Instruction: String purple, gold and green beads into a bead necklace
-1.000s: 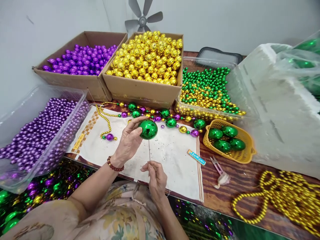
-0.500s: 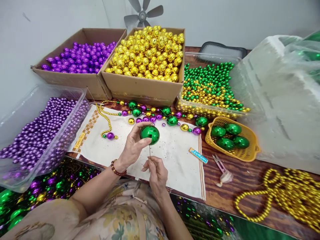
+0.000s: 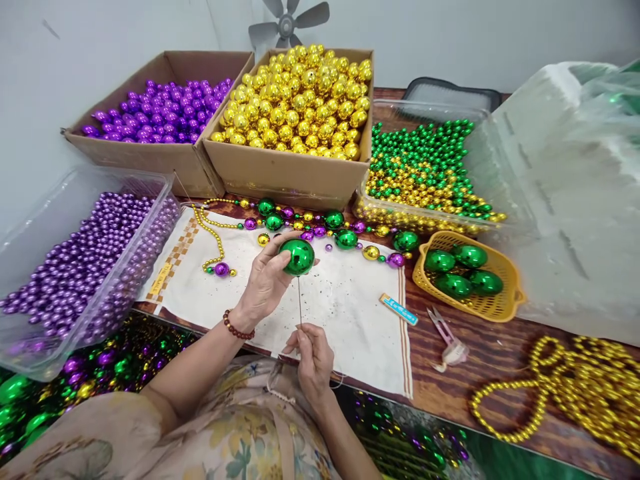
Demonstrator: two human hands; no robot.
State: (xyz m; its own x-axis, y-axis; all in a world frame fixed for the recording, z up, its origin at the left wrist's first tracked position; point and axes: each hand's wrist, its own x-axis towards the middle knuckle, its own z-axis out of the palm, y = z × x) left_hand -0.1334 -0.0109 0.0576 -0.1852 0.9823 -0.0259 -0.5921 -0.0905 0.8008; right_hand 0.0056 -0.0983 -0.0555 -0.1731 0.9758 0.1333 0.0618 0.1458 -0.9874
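Here the left hand (image 3: 267, 279) pinches the big green ball (image 3: 300, 257) over the white cloth (image 3: 357, 320), seemingly to steady it; nearer, the right hand (image 3: 315, 359) pinches a thin needle (image 3: 300, 300), apparently keeping it in line.

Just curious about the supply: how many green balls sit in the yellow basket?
4: a back-left ball, a back-right ball, a front-left ball and a front-right ball, all in the yellow basket. More may be hidden underneath.

bright, even light; glints on green ball (image 3: 300, 257); frame edges stretched.
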